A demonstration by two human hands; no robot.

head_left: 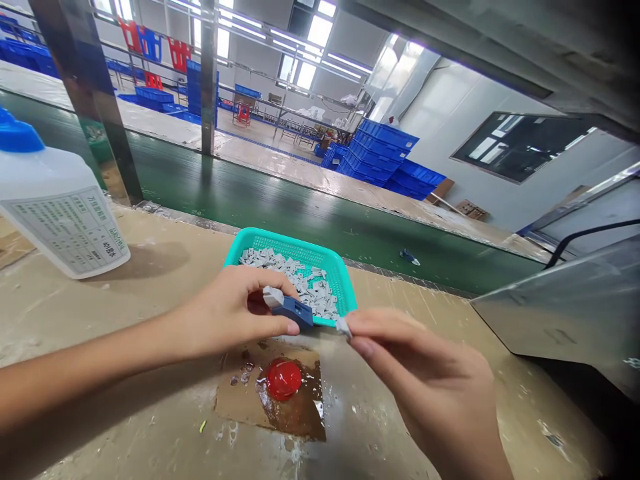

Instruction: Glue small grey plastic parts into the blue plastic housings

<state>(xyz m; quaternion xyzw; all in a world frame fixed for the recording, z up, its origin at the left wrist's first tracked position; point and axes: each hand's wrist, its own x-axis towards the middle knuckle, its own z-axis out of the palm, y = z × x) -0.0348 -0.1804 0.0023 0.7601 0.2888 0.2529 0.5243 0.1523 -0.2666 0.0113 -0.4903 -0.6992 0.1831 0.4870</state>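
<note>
My left hand (235, 310) is closed around a dark blue plastic part (295, 311) with a light grey end, held over the near edge of a turquoise basket (350, 283). Many small grey pieces (320, 297) lie in that basket. Between thumb and forefinger, my right hand (425, 373) pinches one small grey piece (343, 328), just right of the blue part and apart from it. Below my hands, a red cap-like object (283, 379) sits in wet, shiny liquid on a brown square sheet (240, 400).
A white bottle (60, 207) with a blue cap stands at the left. Behind the worktable (165, 280) runs a green conveyor belt (250, 200) carrying a small dark part (409, 257). A metal panel (565, 313) rises at the right. Blue crates (377, 150) are stacked beyond.
</note>
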